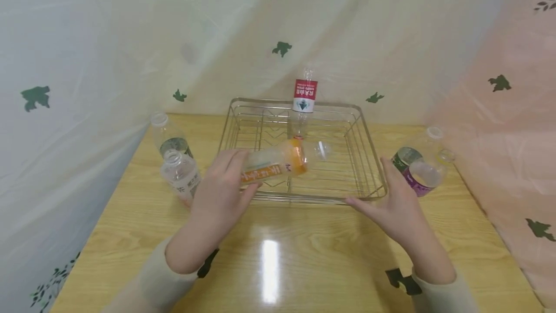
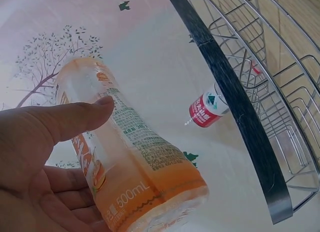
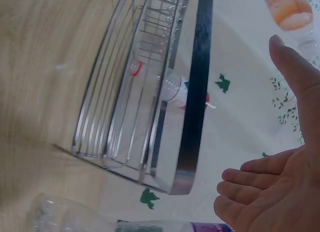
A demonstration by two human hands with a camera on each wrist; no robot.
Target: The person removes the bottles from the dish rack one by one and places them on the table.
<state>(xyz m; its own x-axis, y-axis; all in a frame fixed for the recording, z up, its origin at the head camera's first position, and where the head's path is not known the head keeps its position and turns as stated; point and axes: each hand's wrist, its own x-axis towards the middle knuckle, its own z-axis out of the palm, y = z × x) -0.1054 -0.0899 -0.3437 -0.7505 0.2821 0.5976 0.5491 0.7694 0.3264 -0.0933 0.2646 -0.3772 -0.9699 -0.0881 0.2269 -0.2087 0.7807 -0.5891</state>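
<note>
In the head view my left hand (image 1: 219,190) grips a clear plastic bottle with an orange label (image 1: 278,163), tilted above the wire basket. Up close in the left wrist view, my thumb lies along the side of this orange bottle (image 2: 135,152), and "500mL" is printed on it. My right hand (image 1: 397,211) is at the basket's front right corner, holding nothing, its fingers extended in the right wrist view. Inside the metal wire basket (image 1: 304,199), a red-labelled bottle (image 1: 305,95) leans cap down against the back rim.
Two clear bottles, one behind (image 1: 167,132) and one in front (image 1: 180,173), stand left of the basket. To its right are a green-labelled bottle (image 1: 407,156) and a purple-labelled bottle (image 1: 419,177). A patterned cloth (image 1: 208,52) hangs behind the wooden table (image 1: 312,255).
</note>
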